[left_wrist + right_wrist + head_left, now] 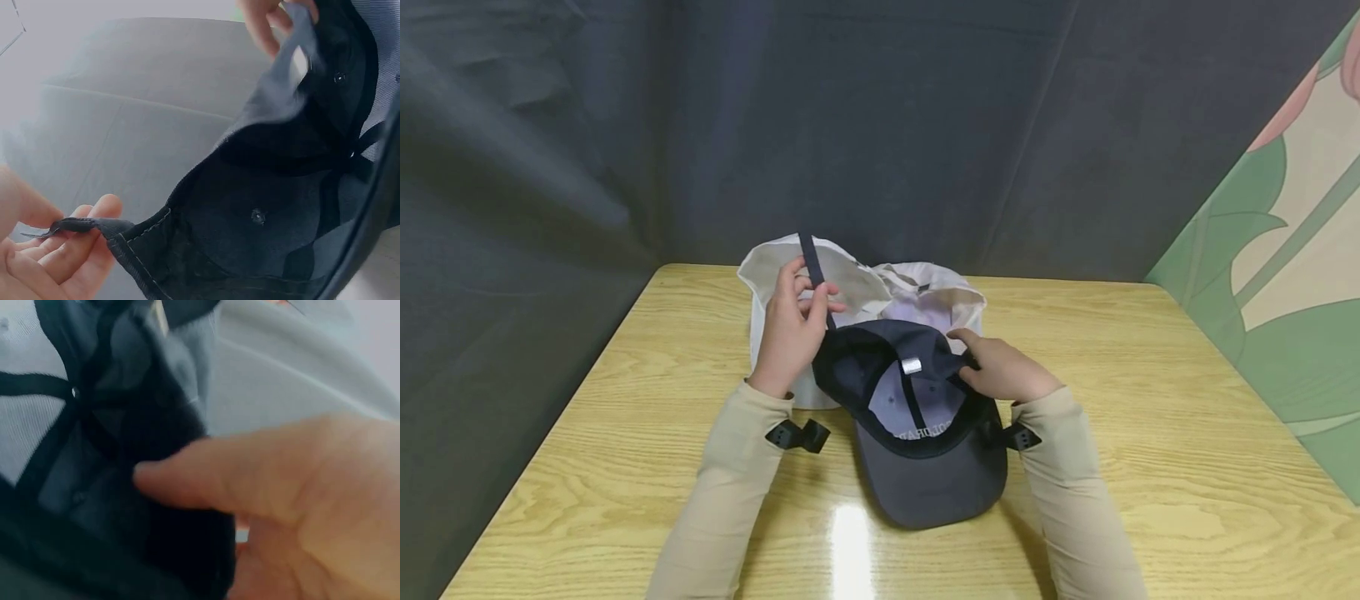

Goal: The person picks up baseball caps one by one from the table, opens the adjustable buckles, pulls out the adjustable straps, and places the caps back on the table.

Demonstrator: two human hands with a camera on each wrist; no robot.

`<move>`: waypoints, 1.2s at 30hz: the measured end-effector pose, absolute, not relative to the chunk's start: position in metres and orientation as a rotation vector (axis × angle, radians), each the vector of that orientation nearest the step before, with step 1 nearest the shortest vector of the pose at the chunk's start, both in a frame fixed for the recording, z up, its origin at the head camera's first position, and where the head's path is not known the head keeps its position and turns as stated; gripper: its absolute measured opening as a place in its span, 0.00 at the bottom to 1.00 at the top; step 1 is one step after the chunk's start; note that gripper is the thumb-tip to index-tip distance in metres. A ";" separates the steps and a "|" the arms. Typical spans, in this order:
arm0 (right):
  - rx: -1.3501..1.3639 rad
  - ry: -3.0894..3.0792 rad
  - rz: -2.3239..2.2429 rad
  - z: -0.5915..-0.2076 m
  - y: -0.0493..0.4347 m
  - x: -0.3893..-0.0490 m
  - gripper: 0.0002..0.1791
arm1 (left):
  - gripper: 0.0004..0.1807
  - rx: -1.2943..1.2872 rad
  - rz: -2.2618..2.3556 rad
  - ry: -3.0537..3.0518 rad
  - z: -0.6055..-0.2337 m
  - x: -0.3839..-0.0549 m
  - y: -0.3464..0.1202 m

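A dark navy baseball cap (932,483) is tilted with its inside facing up and its brim toward me. Its loose back strap (811,260) runs up from the left edge of the opening. My left hand (793,329) pinches that strap, and in the left wrist view the strap (94,225) passes between thumb and fingers. At the cap's right edge, my right hand (1003,368) grips the fabric, the thumb (181,478) on the inside and the other fingers mostly hidden behind. A small white label (912,365) shows inside the cap.
Behind the dark cap stand a white cap (771,262) at left and another pale cap (925,275) at right, with lilac inside. All are on a wood-grain table (1150,467). A dark cloth (865,133) hangs along the table's back edge.
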State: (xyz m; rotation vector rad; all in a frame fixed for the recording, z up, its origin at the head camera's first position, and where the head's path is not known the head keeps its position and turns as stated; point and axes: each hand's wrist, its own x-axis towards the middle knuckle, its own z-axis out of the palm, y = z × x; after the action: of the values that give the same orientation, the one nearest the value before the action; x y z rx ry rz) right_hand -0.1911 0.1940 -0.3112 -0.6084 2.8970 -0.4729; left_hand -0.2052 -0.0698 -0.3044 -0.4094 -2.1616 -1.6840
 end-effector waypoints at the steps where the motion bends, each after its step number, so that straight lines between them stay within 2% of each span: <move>1: -0.594 2.893 -0.481 -0.310 0.196 -0.191 0.25 | 0.23 -0.400 -1.686 -2.158 -0.304 -0.206 -0.071; 8: -0.411 2.763 -0.572 -0.307 0.208 -0.192 0.16 | 0.17 -0.409 -1.792 -2.097 -0.303 -0.207 -0.075; 14: -0.282 2.615 -0.580 -0.307 0.215 -0.193 0.17 | 0.13 -0.462 -1.912 -2.083 -0.303 -0.207 -0.075; 22: -0.342 2.582 -0.540 -0.307 0.215 -0.194 0.13 | 0.15 -0.886 -1.876 -2.445 -0.305 -0.202 -0.065; 26: -0.326 2.576 -0.557 -0.307 0.215 -0.194 0.16 | 0.17 -1.060 -1.765 -2.589 -0.305 -0.198 -0.061; 29: -0.317 2.567 -0.563 -0.308 0.216 -0.194 0.16 | 0.17 -1.008 -1.637 -2.568 -0.306 -0.200 -0.065; 36: -0.486 2.590 -0.555 -0.306 0.215 -0.193 0.11 | 0.15 -0.594 -1.312 -2.589 -0.310 -0.207 -0.085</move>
State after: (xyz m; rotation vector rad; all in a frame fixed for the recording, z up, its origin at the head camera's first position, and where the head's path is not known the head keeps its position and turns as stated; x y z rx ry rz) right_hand -0.1927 0.2151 -0.3057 -0.4855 2.5903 -0.5553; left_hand -0.2071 -0.0850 -0.3095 -0.5945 -2.5887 -1.3124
